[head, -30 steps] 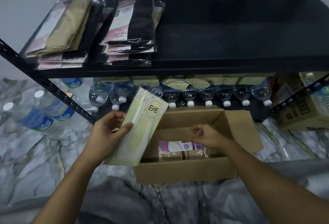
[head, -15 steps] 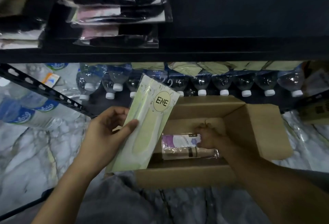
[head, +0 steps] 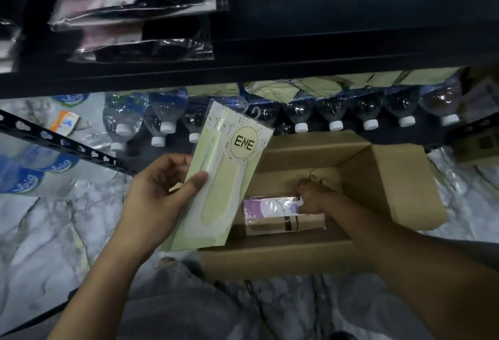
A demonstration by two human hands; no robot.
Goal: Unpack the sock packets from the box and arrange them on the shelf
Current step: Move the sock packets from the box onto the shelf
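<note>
1. Stacked packets (head: 135,7) lie on the shelf (head: 351,15), up and left of the left grip.
2. Left hand (head: 159,196) pinches the green sock packet (head: 224,183) - thumb on front, fingers behind. The packet tilts over the box's left edge.
3. Box (head: 391,177) is open, just right of that grip.
4. Right hand (head: 314,198) is down inside the box - fingers curled on the purple-label packet (head: 270,208), which lies on the box floor.

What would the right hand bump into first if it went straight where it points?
Probably the purple-labelled sock packet lying in the cardboard box; the right hand points at it from its right end, maybe touching.
</note>
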